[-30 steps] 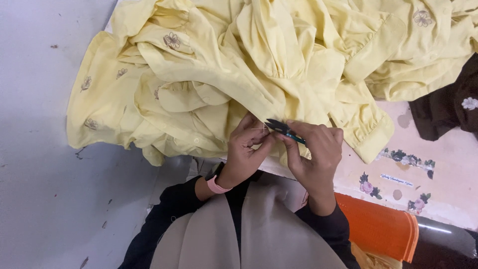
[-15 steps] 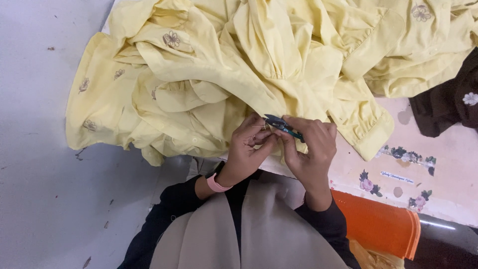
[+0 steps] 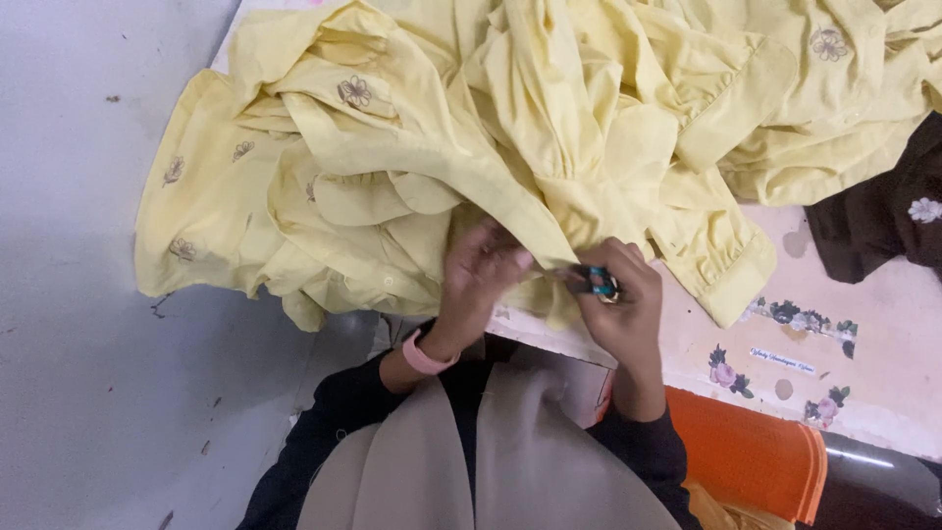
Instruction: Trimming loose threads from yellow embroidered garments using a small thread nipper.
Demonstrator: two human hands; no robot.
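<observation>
Since before, hands closer: left hand on yellow garment, right hand beside.

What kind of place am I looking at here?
Probably a garment workshop or tailoring table. Pale yellow embroidered garments lie heaped on the worktable, the right hand holds small thread snips at a seam, and the left hand pinches the fabric.

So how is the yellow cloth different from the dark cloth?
The yellow cloth is a big crumpled heap covering most of the table; the dark cloth shows only a small part at the right edge. The left hand pinches the yellow cloth and the right hand holds small snips at it, while nobody touches the dark cloth. Both have stitched flowers.
</observation>
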